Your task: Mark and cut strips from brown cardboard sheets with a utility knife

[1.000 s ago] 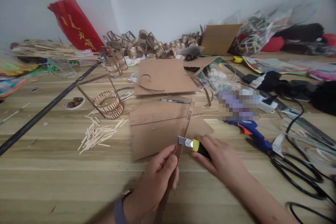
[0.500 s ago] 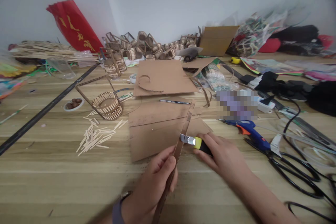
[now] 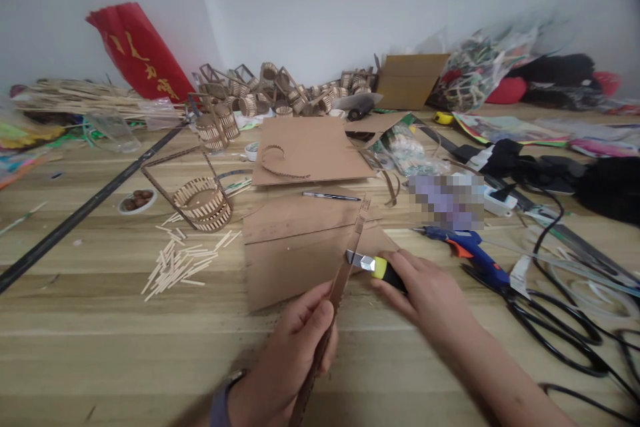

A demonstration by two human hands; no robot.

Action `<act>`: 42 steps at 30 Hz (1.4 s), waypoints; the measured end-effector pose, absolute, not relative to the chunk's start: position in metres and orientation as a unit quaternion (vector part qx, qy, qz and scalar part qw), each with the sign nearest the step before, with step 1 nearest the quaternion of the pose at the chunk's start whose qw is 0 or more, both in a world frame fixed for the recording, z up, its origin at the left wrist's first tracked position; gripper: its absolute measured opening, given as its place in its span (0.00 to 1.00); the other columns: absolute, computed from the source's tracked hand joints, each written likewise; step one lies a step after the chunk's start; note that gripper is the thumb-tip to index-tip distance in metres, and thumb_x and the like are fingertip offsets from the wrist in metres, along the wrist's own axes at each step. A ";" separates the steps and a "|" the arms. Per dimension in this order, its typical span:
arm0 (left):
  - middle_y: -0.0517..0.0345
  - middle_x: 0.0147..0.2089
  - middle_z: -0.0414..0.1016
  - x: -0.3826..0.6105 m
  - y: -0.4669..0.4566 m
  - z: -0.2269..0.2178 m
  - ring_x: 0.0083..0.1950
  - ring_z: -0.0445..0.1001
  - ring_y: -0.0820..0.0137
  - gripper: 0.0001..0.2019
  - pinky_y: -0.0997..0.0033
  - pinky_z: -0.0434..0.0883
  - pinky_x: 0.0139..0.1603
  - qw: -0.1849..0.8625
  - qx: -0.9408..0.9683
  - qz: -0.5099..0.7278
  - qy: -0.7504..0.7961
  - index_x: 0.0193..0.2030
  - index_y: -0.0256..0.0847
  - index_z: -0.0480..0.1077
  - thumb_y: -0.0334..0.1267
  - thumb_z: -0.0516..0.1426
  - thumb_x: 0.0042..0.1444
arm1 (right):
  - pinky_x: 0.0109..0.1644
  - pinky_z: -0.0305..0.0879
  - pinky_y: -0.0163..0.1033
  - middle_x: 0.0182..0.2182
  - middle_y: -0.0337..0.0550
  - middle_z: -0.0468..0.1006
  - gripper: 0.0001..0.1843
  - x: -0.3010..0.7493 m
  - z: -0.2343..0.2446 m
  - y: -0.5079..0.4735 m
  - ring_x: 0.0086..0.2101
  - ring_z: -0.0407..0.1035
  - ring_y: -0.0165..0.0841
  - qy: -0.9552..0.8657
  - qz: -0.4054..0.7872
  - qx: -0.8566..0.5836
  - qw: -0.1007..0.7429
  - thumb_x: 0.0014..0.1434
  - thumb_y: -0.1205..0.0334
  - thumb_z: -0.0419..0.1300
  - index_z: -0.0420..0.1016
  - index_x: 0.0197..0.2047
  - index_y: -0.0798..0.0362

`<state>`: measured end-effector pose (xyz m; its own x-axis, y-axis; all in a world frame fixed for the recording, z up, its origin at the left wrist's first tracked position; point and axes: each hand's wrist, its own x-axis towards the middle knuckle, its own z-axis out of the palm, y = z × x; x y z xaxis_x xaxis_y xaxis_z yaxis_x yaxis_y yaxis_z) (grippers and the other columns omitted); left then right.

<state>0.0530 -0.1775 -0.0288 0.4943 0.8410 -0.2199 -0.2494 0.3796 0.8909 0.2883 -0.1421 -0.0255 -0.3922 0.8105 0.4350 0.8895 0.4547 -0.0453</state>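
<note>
My left hand [image 3: 305,330] pinches a narrow cardboard strip [image 3: 342,280] between thumb and fingers, and the strip slants up and away from me. My right hand [image 3: 425,287] is closed round a utility knife [image 3: 390,273] with a yellow and black handle. Its blade meets the strip just beyond my left fingertips. Below and behind the strip lie cut cardboard sheets [image 3: 285,260]. A pen [image 3: 331,196] rests on them. Left of the sheets stands a small basket [image 3: 203,203] of wooden sticks with a tall cardboard handle.
Loose short sticks [image 3: 175,263] lie at left near a bowl of brown balls [image 3: 137,201]. At right are a blue glue gun [image 3: 480,257], black-handled scissors [image 3: 560,330] and cables. Many finished baskets [image 3: 290,90] are heaped by the wall, beside a cardboard box [image 3: 413,80].
The knife blade has shifted very slightly along the strip, and the right hand has moved a little with it. The whole view has shifted slightly; both holds are the same.
</note>
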 end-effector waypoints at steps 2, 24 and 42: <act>0.71 0.17 0.56 0.053 -0.178 -0.029 0.18 0.48 0.79 0.31 0.75 0.46 0.19 0.754 0.422 0.363 0.349 0.65 0.32 0.64 0.55 0.53 0.66 | 0.31 0.66 0.39 0.32 0.46 0.80 0.20 0.289 -0.026 -0.141 0.30 0.76 0.38 -0.830 -0.110 -0.509 0.200 0.69 0.45 0.49 0.72 0.44 0.52; 0.72 0.16 0.56 0.051 -0.181 -0.033 0.15 0.47 0.80 0.36 0.77 0.44 0.17 0.787 0.424 0.319 0.315 0.64 0.34 0.65 0.62 0.55 0.60 | 0.25 0.61 0.40 0.31 0.48 0.81 0.23 0.324 -0.036 -0.126 0.27 0.75 0.41 -0.709 -0.122 -0.666 0.197 0.68 0.43 0.45 0.72 0.43 0.51; 0.71 0.16 0.57 0.055 -0.175 -0.029 0.19 0.49 0.77 0.40 0.73 0.47 0.23 0.703 0.437 0.361 0.431 0.64 0.29 0.63 0.64 0.54 0.59 | 0.32 0.66 0.40 0.38 0.46 0.79 0.17 0.289 -0.039 -0.131 0.35 0.77 0.39 -0.756 -0.031 -0.645 0.110 0.67 0.47 0.55 0.75 0.47 0.50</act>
<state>0.0555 -0.1751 -0.0290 0.3688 0.8830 -0.2904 -0.1302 0.3584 0.9244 0.2886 -0.1312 -0.0393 -0.1440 0.9676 0.2075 0.9815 0.1664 -0.0949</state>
